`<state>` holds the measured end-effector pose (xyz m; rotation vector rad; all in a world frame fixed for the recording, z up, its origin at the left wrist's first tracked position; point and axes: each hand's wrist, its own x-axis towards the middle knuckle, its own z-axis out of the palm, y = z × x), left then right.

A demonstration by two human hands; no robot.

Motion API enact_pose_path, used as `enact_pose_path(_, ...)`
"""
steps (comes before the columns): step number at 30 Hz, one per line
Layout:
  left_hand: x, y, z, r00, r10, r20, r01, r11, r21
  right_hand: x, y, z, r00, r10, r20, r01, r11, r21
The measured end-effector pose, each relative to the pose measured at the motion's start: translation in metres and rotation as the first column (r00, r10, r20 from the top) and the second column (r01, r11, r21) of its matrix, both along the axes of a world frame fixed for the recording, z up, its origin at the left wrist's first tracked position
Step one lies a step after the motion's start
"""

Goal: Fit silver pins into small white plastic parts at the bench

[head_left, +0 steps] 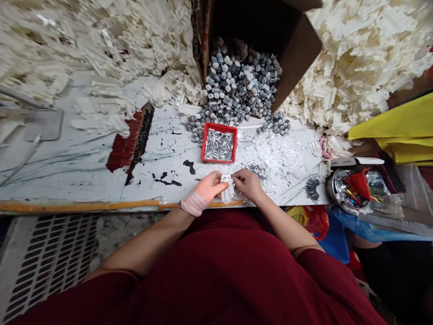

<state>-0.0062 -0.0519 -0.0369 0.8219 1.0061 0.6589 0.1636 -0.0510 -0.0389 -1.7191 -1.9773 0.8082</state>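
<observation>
My left hand (204,193), in a pink-and-white striped glove with bare fingertips, grips a small white plastic part (227,193) above the table's front edge. Fingers pinched, my right hand (249,184) meets the part's upper right side; whatever is between those fingertips is too small to make out. Just beyond the hands stands a red square tray (203,155) full of small shiny metal pins (219,145). To its right, small white discs (279,158) lie spread over the table, with some loose pins (255,170) beside them.
A cardboard box (297,58) on its side spills grey-and-white motor-like pieces (237,85). Cream plastic parts are heaped at left (135,40) and right (365,58). A metal bowl (333,192) holds small items. Another person's leg (389,266) shows at lower right.
</observation>
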Motion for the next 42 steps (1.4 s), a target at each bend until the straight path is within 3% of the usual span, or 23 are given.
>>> enact_pose_path(6, 0.003, -0.001, -0.008, 0.998, 0.012, -0.068, -0.005, 0.995, 0.101, -0.007, 0.000, -0.001, 0.994, -0.033, 0.106, 0.031, 0.999, 0.021)
enact_pose_path(8, 0.002, 0.000, -0.009, 0.995, 0.029, -0.096, -0.017, 0.993, 0.116, -0.006, 0.001, -0.001, 0.998, -0.049, 0.030, 0.049, 0.998, -0.030)
enact_pose_path(11, 0.002, 0.001, -0.008, 0.987, 0.070, -0.145, -0.053, 0.991, 0.121, -0.001, 0.004, 0.003, 0.970, -0.116, -0.214, 0.099, 0.991, -0.088)
enact_pose_path(14, 0.001, 0.002, -0.007, 0.978, 0.110, -0.175, -0.087, 0.987, 0.134, 0.001, 0.004, 0.011, 0.942, -0.085, -0.325, 0.052, 0.993, -0.109)
enact_pose_path(21, -0.001, 0.000, -0.015, 0.980, 0.082, -0.184, -0.063, 0.992, 0.107, -0.007, -0.002, 0.021, 0.987, -0.013, -0.159, 0.000, 0.997, -0.080)
enact_pose_path(29, 0.002, 0.002, -0.004, 0.990, 0.090, -0.108, -0.091, 0.996, -0.005, -0.007, -0.009, 0.018, 0.996, -0.002, -0.088, -0.006, 0.996, -0.085)
enact_pose_path(33, 0.005, 0.001, -0.004, 0.995, 0.084, -0.052, -0.088, 0.992, -0.085, 0.007, 0.002, 0.008, 0.978, 0.040, -0.206, -0.072, 0.986, -0.150)
enact_pose_path(35, 0.006, 0.002, -0.006, 0.996, 0.074, -0.056, -0.078, 0.993, -0.092, 0.023, 0.017, 0.001, 0.982, -0.021, -0.186, -0.004, 0.991, -0.133)
enact_pose_path(38, 0.007, 0.003, -0.010, 0.996, 0.071, -0.062, -0.076, 0.993, -0.086, 0.046, 0.042, -0.014, 0.974, -0.223, 0.044, 0.223, 0.975, 0.006)
enact_pose_path(40, 0.008, 0.004, -0.012, 0.995, 0.072, -0.062, -0.078, 0.993, -0.086, 0.056, 0.053, -0.021, 0.957, -0.232, 0.174, 0.227, 0.973, 0.050)
enact_pose_path(42, 0.008, 0.005, -0.013, 0.995, 0.076, -0.069, -0.082, 0.993, -0.083, 0.058, 0.056, -0.025, 0.959, -0.214, 0.185, 0.210, 0.977, 0.039)
